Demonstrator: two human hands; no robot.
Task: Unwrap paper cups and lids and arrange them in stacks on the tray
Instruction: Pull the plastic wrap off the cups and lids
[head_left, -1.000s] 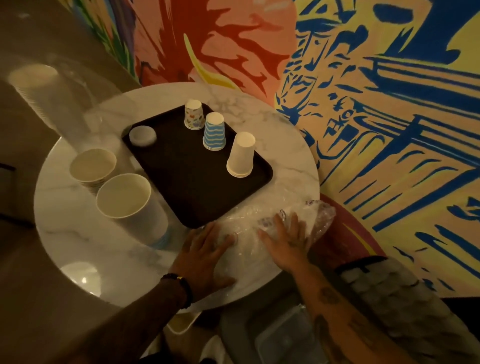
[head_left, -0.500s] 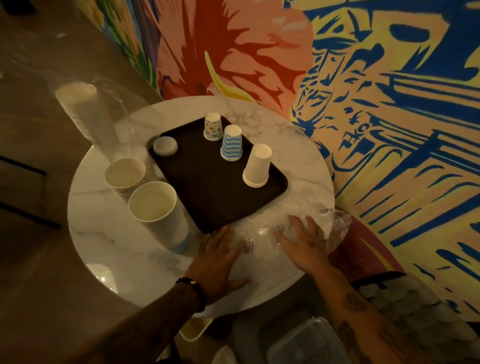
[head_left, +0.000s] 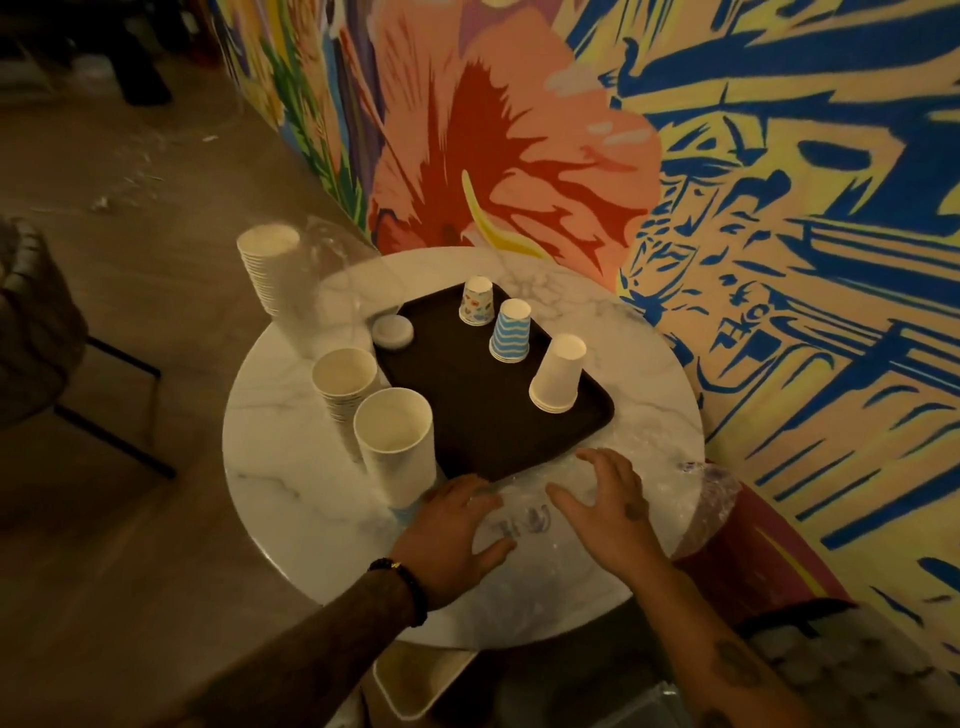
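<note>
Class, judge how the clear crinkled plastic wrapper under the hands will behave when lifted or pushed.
The clear crinkled plastic wrapper lies flat, so it is probably floppy and light. Its glossy sheen suggests it may slide on the smooth white marble table. One end overhangs the edge, so a push might carry it off.

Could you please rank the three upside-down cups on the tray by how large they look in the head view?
1. plain white cup
2. blue striped cup
3. small patterned cup
The order follows nearness to the camera, so true sizes are less sure.
</note>
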